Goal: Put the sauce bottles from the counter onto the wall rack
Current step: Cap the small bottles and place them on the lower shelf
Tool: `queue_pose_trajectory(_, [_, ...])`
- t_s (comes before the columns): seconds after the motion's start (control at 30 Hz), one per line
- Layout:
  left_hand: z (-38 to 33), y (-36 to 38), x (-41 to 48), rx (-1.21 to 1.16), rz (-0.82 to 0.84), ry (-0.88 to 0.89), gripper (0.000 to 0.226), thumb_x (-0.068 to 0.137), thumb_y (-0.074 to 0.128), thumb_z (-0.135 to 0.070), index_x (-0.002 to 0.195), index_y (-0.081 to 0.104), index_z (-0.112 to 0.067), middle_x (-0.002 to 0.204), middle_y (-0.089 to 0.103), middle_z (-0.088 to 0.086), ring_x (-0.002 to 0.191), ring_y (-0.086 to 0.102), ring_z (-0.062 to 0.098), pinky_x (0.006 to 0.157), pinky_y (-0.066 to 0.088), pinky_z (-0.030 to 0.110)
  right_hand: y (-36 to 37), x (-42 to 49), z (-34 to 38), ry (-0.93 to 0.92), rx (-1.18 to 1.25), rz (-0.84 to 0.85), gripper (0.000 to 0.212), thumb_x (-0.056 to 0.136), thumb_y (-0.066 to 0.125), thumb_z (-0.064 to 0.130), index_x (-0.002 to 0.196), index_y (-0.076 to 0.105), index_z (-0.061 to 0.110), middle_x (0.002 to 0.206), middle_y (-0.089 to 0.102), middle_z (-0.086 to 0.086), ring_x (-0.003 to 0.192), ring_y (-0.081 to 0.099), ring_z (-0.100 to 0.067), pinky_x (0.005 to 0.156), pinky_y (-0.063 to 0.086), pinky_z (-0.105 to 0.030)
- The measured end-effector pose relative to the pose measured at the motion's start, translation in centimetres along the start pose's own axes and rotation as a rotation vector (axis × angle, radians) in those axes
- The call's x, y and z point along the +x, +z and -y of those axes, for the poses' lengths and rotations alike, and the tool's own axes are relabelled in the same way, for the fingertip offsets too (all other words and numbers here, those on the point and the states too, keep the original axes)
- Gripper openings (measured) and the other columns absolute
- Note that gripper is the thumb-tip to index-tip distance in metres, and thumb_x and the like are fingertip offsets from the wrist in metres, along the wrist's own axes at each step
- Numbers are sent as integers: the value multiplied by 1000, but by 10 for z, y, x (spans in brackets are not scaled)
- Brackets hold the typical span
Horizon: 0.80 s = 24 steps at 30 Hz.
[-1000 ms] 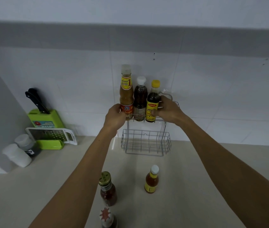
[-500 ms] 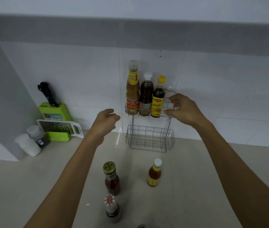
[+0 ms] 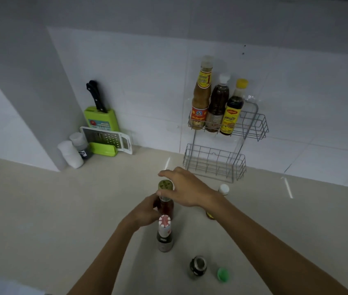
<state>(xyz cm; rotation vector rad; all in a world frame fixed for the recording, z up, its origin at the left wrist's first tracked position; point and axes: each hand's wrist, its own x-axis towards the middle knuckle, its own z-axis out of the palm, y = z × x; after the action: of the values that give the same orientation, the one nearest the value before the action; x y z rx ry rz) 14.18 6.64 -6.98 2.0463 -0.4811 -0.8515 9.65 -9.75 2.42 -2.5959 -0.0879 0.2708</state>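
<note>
Wall rack at 1 o'clock, two wire baskets. Top basket holds three sauce bottles upright, packed to its left: orange-sauce bottle, dark brown bottle, yellow-cap bottle; right part of that basket bare. Lower basket has nothing in it.

Centre of counter: gold-cap bottle, red sauce, upright. Left hand wrapped on its body from 8 o'clock side, fingers closed around it. Right hand fingers spread, hovering by the cap; contact can't tell.

Red-white-cap bottle just at 6 o'clock of it. White-cap bottle mostly hidden behind right forearm. Small dark jar and green cap at 5 o'clock.

Green knife block, grater, two shakers at 10 o'clock.
</note>
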Motion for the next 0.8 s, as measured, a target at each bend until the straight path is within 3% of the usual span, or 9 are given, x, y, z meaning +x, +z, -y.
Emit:
queue_pose_trajectory(0.13, [7,15,17,17,-108,-21,34,63,84,-28,90,63,-25,84,68,-7,80,64,13,68,49,24,2,7,7,1,-85,27,59,93,61,44,143,44,20,137,46,-11,126,45,-30,98,43,-40])
queue_pose_trajectory(0.27, [11,28,29,78,-202,-30,28,67,78,-18,69,52,-27,67,60,-11,68,59,13,54,40,16,-1,5,13,-15,-184,19,44,94,61,37,127,57,8,122,53,-15,112,53,-31,88,48,-41])
queue_pose_trajectory(0.33, [6,26,29,71,-207,-19,27,63,73,-15,64,49,-28,61,59,-11,60,57,9,51,39,14,-7,2,16,-24,-222,8,38,95,60,35,120,60,6,115,56,-14,106,56,-31,85,50,-43])
queue_pose_trajectory(0.43, [-9,14,26,16,-216,-1,19,51,69,-21,67,60,-26,59,67,-10,54,61,2,46,43,13,-27,-4,20,-66,-281,-37,34,95,58,35,119,62,12,114,59,-10,106,57,-30,84,51,-46])
queue_pose_trajectory(0.57, [-41,-7,22,-33,-164,101,29,51,71,-14,78,71,-22,76,74,-5,68,70,9,58,54,21,-63,-13,29,-163,-274,-46,44,96,58,31,139,51,26,134,56,-3,121,51,-23,97,47,-42])
queue_pose_trajectory(0.8, [-90,-23,13,-41,-3,228,32,47,71,-15,78,69,-24,83,74,-1,79,69,13,70,54,28,-117,-28,36,-251,-346,-42,46,94,57,13,138,54,27,134,56,-2,124,49,-20,101,45,-37])
